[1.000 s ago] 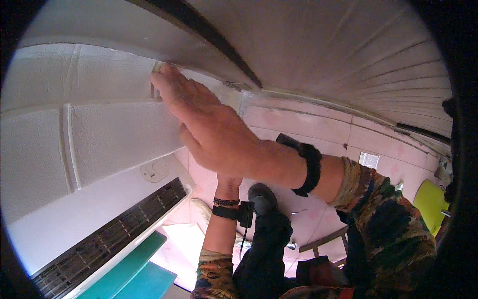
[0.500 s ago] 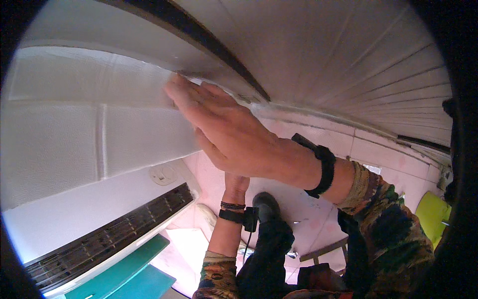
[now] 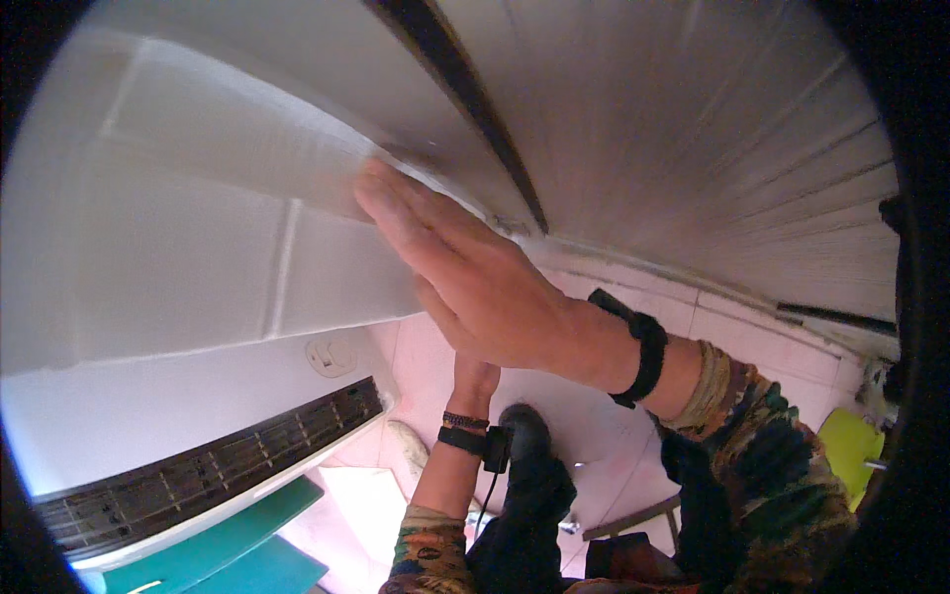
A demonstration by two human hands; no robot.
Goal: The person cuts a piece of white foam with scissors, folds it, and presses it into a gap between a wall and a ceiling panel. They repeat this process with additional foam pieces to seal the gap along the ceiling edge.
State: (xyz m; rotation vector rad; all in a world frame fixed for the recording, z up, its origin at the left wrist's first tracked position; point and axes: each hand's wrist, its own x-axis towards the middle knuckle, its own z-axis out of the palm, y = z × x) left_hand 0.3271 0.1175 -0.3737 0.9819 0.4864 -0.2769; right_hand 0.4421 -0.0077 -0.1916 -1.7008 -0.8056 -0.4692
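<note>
A white padded-looking wall sheet with raised brick-like seams (image 3: 178, 267) spreads across the left and meets a grey-white surface along a slanting edge. My right hand (image 3: 485, 287) lies on the sheet near that edge, fingers straight, close together and slightly blurred. Nothing shows in its grasp. Below and behind it, my left hand (image 3: 477, 378) shows only its base near the wrist. Its fingers are hidden by the right hand, so I cannot see what they touch. A black strap sits on each wrist.
A dark strip (image 3: 465, 89) borders the ribbed panel (image 3: 673, 119) at upper right. Lower left are an oval wall fitting (image 3: 332, 358), a dark slotted grille (image 3: 218, 480) and teal panels (image 3: 213, 544). A yellow-green object (image 3: 851, 450) is at right, above pink floor tiles (image 3: 618, 421).
The view has shifted, with the sheet's seams now further right. My right hand appears slightly lower and further right in the picture, still flat at the sheet's edge.
</note>
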